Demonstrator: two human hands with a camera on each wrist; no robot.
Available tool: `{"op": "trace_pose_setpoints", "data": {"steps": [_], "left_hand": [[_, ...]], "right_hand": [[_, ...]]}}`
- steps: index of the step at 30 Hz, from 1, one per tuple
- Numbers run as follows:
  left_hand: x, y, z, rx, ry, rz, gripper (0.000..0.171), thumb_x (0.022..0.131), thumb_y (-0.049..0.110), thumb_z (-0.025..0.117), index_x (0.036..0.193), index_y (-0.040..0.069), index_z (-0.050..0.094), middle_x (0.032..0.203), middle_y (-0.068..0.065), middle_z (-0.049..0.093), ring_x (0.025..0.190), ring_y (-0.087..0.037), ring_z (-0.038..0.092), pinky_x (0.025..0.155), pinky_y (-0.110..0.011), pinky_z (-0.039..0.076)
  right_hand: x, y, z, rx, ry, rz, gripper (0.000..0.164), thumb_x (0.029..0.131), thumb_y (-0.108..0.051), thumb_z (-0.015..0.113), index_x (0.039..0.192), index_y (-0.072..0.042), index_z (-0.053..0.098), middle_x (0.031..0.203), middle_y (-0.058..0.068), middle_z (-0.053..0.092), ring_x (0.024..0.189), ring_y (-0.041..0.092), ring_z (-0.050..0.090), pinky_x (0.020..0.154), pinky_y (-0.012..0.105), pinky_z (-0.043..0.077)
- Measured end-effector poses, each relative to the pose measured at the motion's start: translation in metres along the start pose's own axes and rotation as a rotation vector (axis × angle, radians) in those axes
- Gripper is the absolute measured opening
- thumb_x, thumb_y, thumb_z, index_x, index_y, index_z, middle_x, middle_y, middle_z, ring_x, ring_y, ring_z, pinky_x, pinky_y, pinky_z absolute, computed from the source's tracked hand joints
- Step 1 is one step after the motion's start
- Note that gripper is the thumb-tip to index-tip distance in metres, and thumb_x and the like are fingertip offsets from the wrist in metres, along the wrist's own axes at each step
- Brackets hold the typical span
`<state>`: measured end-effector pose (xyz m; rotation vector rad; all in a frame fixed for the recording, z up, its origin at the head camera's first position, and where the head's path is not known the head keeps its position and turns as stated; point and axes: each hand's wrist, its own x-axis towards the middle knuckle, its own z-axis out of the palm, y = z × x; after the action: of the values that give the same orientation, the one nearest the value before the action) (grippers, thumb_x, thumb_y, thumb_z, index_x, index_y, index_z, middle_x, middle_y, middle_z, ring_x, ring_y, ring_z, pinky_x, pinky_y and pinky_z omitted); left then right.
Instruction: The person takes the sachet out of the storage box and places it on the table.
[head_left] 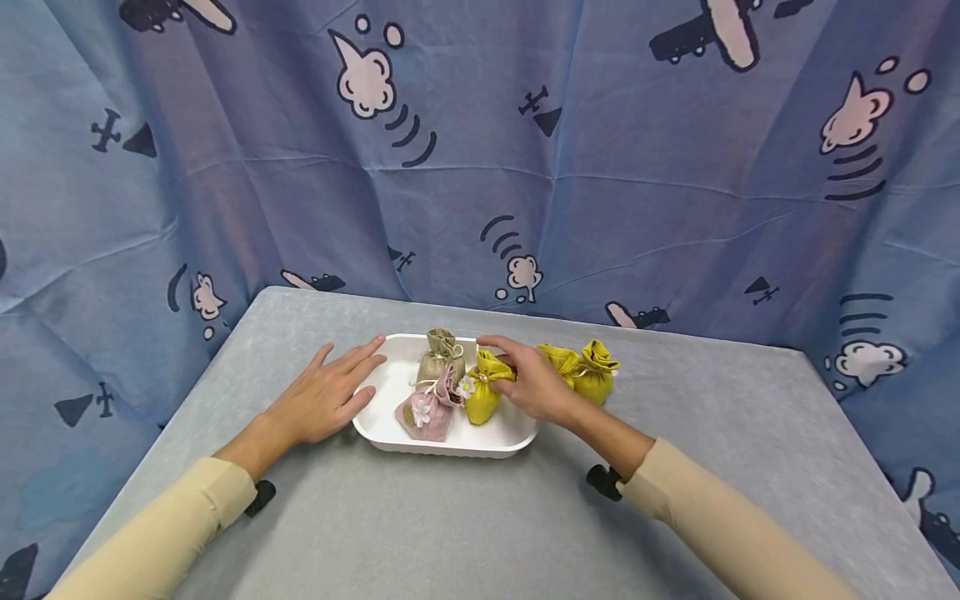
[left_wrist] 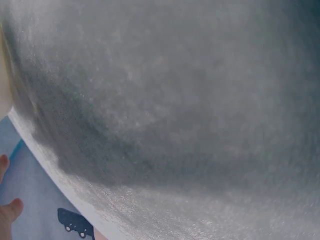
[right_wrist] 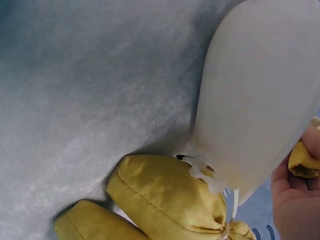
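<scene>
A white tray (head_left: 375,422) holds a pink drawstring pouch (head_left: 431,417) with a white flower, a beige pouch (head_left: 438,362) behind it and a yellow pouch (head_left: 482,403) on the right. My right hand (head_left: 536,379) grips that yellow pouch near its gathered top; in the right wrist view its yellow cloth (right_wrist: 303,162) pokes out between the fingers. At the tray's left rim, my left hand (head_left: 322,393) lies with fingers spread and fairly straight, fingertips at the edge. Only a few left fingertips (left_wrist: 15,207) show in the left wrist view.
Two more yellow pouches stand just outside the tray's right side, the nearer (head_left: 595,375) and one (head_left: 558,358) partly behind my right hand. Beneath everything is a grey table (head_left: 465,525). A blue printed curtain (head_left: 480,150) hangs right behind its far edge.
</scene>
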<state>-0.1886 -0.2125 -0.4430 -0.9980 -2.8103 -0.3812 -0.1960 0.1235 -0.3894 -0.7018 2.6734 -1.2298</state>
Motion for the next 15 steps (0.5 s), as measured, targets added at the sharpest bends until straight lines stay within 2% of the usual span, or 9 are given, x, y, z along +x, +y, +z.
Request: {"op": "trace_pose_setpoints", "data": {"steps": [8,15], "left_hand": [[0.001,0.001,-0.001,-0.003,-0.003,-0.003,0.052,0.104,0.034,0.046,0.149,0.008,0.045,0.165,-0.002,0.022,0.141,-0.033,0.04,0.11,-0.068,0.018],[0.001,0.001,0.0,0.002,-0.003,0.0,0.052,0.104,0.035,0.044,0.149,0.008,0.045,0.165,-0.002,0.022,0.142,-0.031,0.039,0.11,-0.068,0.019]], "right_hand": [[-0.004,-0.005,-0.009,0.005,-0.003,-0.001,0.064,0.083,0.01,0.072,0.142,-0.005,0.051,0.139,0.021,0.056,0.121,0.037,0.06,0.097,0.045,0.05],[-0.01,-0.012,-0.021,-0.032,0.066,-0.078,0.059,0.085,0.004,0.074,0.139,-0.007,0.055,0.139,0.017,0.058,0.12,0.038,0.06,0.097,0.047,0.05]]}}
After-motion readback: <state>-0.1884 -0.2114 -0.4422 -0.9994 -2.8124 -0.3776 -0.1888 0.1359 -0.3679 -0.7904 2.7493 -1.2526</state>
